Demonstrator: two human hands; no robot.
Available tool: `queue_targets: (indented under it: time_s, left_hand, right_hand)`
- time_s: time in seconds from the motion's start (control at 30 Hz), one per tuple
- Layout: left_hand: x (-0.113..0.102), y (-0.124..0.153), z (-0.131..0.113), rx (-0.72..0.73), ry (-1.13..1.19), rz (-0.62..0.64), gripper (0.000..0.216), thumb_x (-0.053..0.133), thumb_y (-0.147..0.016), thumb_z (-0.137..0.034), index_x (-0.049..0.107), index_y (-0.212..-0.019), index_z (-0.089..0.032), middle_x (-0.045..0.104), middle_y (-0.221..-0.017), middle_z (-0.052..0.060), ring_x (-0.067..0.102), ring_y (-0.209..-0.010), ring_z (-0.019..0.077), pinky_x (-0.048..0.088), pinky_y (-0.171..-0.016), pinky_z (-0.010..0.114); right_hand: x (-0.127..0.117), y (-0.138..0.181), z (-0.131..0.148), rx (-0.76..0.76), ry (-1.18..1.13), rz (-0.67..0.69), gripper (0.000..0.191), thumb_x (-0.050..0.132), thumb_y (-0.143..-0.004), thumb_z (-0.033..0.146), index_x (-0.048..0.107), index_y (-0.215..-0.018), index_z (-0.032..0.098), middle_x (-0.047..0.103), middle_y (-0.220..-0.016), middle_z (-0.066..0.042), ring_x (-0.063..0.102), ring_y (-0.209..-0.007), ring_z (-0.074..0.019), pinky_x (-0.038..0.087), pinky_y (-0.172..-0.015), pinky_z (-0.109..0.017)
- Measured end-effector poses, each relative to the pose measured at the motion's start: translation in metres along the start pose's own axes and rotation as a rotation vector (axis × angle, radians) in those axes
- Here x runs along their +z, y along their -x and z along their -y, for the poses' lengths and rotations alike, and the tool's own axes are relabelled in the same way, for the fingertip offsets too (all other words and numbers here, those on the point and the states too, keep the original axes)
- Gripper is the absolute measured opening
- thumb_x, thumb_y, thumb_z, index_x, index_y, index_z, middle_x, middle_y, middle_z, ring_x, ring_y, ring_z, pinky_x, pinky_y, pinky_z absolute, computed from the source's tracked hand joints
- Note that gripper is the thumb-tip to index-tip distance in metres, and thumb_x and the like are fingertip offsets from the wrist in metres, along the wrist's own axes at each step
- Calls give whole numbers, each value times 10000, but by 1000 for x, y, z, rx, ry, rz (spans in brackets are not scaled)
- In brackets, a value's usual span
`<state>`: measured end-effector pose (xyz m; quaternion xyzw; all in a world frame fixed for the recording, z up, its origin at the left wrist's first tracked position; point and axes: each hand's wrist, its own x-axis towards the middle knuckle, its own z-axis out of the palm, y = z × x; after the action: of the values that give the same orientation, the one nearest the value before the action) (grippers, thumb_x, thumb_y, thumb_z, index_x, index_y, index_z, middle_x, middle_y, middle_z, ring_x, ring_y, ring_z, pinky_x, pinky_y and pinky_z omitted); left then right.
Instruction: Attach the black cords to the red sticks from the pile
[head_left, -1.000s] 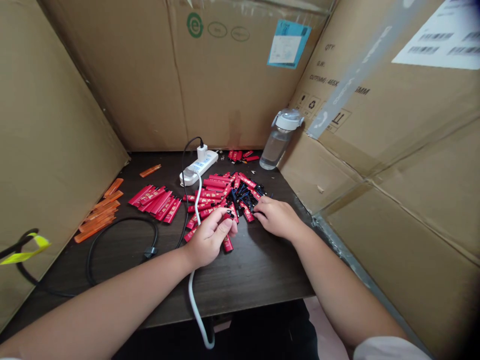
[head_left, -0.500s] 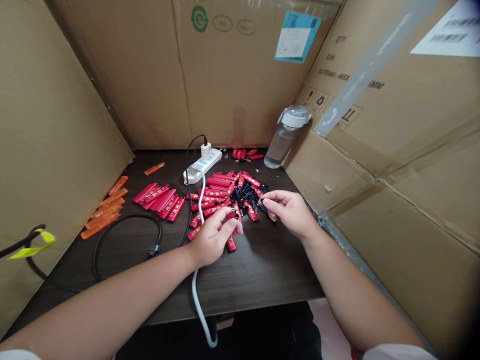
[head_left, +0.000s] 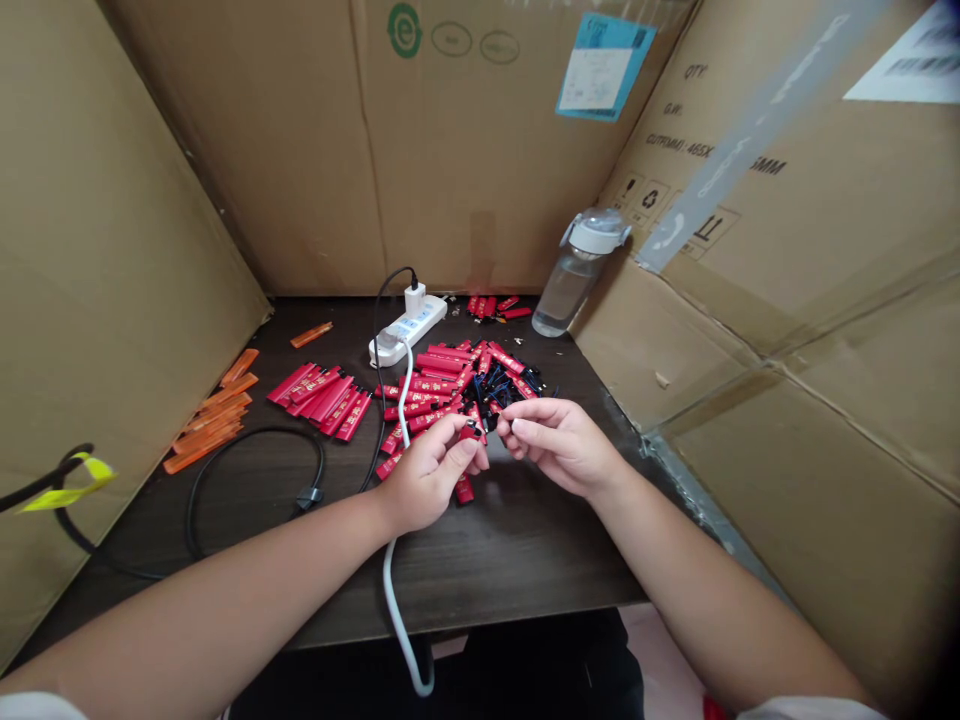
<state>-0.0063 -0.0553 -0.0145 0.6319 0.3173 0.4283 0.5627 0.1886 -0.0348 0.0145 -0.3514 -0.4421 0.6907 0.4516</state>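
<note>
My left hand [head_left: 426, 478] is closed on a flat red stick [head_left: 466, 488] with a black end, which points up between thumb and fingers. Just to its right, my right hand [head_left: 559, 440] pinches thumb and fingertips together around something small and dark that I cannot make out. A narrow gap parts the two hands. Behind them spreads a loose pile of red sticks [head_left: 429, 388] with gold print, many black-ended. Among these lies a tangle of thin dark blue pieces [head_left: 501, 388]; their kind is too small to tell.
Left of the pile lie a neater row of red sticks [head_left: 319, 398] and orange strips [head_left: 214, 422]. A white power strip [head_left: 409, 330] with cables, some red pieces [head_left: 487, 307] and a water bottle [head_left: 570, 280] stand behind. Cardboard walls [head_left: 450, 180] enclose the dark table [head_left: 525, 550].
My right hand has moved left and slightly down from the dark blue pieces, close to my left hand. My left hand stays nearly still with the red stick.
</note>
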Motion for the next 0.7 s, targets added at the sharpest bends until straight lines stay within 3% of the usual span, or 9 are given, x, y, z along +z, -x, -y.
queue_targets:
  time_s: [0.13,0.33,0.47,0.7]
  left_hand:
    - [1,1,0,-36,44,5,287,460,-925,-446,509,-978,-168,615,-809,28,567,-694,117,505,-673,283]
    - [2,1,0,-58,53,15,301,464,-916,-459,508,-1000,-173,591,-814,22,566,-685,117,515,-593,247]
    - [3,1,0,-56,19,8,292,466,-918,-446,509,-1018,-174,590,-803,19,562,-678,114,508,-599,240]
    - [3,1,4,-38,-69,-3,266,471,-925,-405,528,-1049,-177,620,-839,28,597,-735,133,515,-678,271]
  right_hand:
    - [6,1,-5,-110,126,-58,277,810,-662,259,733,-916,180,744,-794,-42,647,-649,-107,530,-610,-242]
    - [6,2,-10,-182,185,-51,220,785,-695,287,745,-880,175,720,-944,-62,675,-691,-136,583,-650,-298]
    - [10,3,-13,-226,201,-87,224,793,-687,272,727,-887,196,720,-808,-24,692,-704,-152,597,-696,-326]
    - [26,8,-15,-463,436,-213,100,782,-680,218,731,-765,205,730,-864,-41,681,-783,-171,585,-733,-314]
